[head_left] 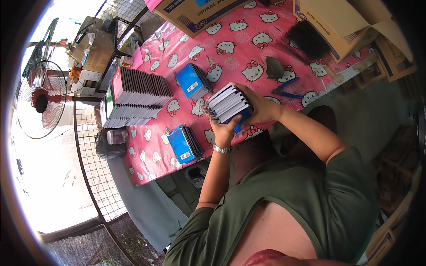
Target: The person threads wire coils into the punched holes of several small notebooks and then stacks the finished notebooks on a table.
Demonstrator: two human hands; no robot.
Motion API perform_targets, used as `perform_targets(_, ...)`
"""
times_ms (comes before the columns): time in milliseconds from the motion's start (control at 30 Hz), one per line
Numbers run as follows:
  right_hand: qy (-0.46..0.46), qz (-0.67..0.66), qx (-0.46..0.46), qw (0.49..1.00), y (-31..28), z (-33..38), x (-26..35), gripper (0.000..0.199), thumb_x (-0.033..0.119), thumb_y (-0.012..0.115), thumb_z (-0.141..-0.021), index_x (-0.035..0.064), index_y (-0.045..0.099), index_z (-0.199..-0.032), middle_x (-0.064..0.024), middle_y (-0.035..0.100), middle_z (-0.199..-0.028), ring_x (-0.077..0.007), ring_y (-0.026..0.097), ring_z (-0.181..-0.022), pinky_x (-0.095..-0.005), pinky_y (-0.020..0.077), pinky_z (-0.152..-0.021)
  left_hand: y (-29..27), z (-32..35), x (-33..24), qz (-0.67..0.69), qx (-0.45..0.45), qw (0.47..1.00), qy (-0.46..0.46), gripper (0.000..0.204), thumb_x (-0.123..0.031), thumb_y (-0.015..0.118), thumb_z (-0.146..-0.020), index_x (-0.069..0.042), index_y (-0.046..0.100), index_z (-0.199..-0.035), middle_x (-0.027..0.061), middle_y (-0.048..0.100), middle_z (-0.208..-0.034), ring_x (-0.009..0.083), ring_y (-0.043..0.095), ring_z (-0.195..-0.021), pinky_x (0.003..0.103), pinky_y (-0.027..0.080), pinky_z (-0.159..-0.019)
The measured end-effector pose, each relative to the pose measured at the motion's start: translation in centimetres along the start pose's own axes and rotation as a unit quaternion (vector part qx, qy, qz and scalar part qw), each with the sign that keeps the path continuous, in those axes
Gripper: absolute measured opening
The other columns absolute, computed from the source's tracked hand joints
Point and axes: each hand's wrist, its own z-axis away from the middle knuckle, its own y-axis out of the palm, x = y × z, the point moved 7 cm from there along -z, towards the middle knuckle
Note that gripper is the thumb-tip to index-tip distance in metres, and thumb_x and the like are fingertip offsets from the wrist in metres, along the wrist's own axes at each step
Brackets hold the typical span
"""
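Between my two hands is a stack of spiral notebooks (228, 104), held at the table's near edge with white page edges facing up and blue covers showing below. My left hand (225, 130), with a metal watch at the wrist, grips the stack from the near left, beside the wire coils. My right hand (262, 104) wraps round its right side; some of its fingers are hidden behind the notebooks. A small pile of blue notebooks (191, 80) lies just beyond to the left. Another blue pile (183, 144) sits nearer, left of my left wrist.
Tall rows of spiral notebooks (140, 91) stand at the table's left. Blue-handled pliers (287, 90), a dark curved piece (274, 68) and black wire coils (309, 39) lie right. Cardboard boxes (195, 17) line the far side. A fan (41, 100) stands far left.
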Motion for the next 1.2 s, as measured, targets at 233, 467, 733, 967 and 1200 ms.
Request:
perform_targets(233, -0.111, 0.357, 0.012, 0.927, -1.4, -0.7, 7.9, 0.110, 0.058, 0.077, -0.067, 0.0031, 0.029, -0.150, -0.0148, 0.033, -0.154, -0.0284, 0.030, -0.144, -0.0481, 0.0146, -0.122, -0.5, -0.3, 1.3, -0.027, 0.027, 0.999, -0.028, 0.090, -0.004, 0.087, -0.066, 0.000, 0.032, -0.137, 0.0146, 0.053, -0.129, 0.0244, 0.056, -0.117, 0.039, 0.049, -0.100)
perform_targets(467, -0.103, 0.355, 0.031, 0.929, -1.4, -0.6, 8.6, 0.099, 0.049, 0.081, -0.066, 0.0027, 0.042, -0.144, -0.0153, 0.039, -0.151, -0.0279, 0.031, -0.144, -0.0504, 0.0152, -0.121, -0.1, 0.2, 1.3, 0.031, 0.059, 0.997, -0.033, 0.085, -0.001, 0.087, -0.066, 0.001, 0.036, -0.133, 0.0155, 0.058, -0.124, 0.0247, 0.061, -0.112, 0.038, 0.051, -0.096)
perform_targets(733, 0.055, 0.109, 0.070, 0.990, -3.2, -1.8, -0.6, 0.087, 0.044, 0.085, -0.067, 0.0035, 0.052, -0.136, -0.0196, 0.062, -0.127, -0.0297, 0.060, -0.119, -0.0381, 0.0457, -0.101, -1.8, -2.5, 1.2, -0.093, 0.114, 0.988, 0.038, 0.104, -0.024, 0.097, -0.053, -0.001, 0.037, -0.135, 0.0120, 0.060, -0.124, 0.0234, 0.059, -0.114, 0.039, 0.049, -0.099)
perform_targets(967, 0.150, 0.093, -0.001, 0.984, -3.4, -17.9, -0.2, 0.075, 0.062, 0.075, -0.072, -0.0035, 0.068, -0.108, -0.0196, 0.072, -0.098, -0.0271, 0.070, -0.090, -0.0356, 0.0535, -0.085, -7.7, -13.5, -5.8, 0.020, -0.012, 0.995, -0.100, 0.056, -0.042, 0.075, -0.086, 0.002, 0.058, -0.115, 0.0084, 0.067, -0.103, 0.0163, 0.065, -0.086, 0.030, 0.055, -0.075)
perform_targets(1200, 0.266, 0.194, -0.079, 0.941, 0.2, -24.4, -4.6, 0.087, 0.070, 0.065, -0.074, -0.0114, 0.067, -0.105, -0.0299, 0.067, -0.107, -0.0357, 0.067, -0.101, -0.0383, 0.0521, -0.089, -16.9, -20.8, -1.9, -0.154, -0.139, 0.943, -0.261, 0.065, -0.057, 0.072, -0.082, 0.006, 0.067, -0.096, 0.0090, 0.068, -0.089, 0.0158, 0.061, -0.070, 0.030, 0.048, -0.060)
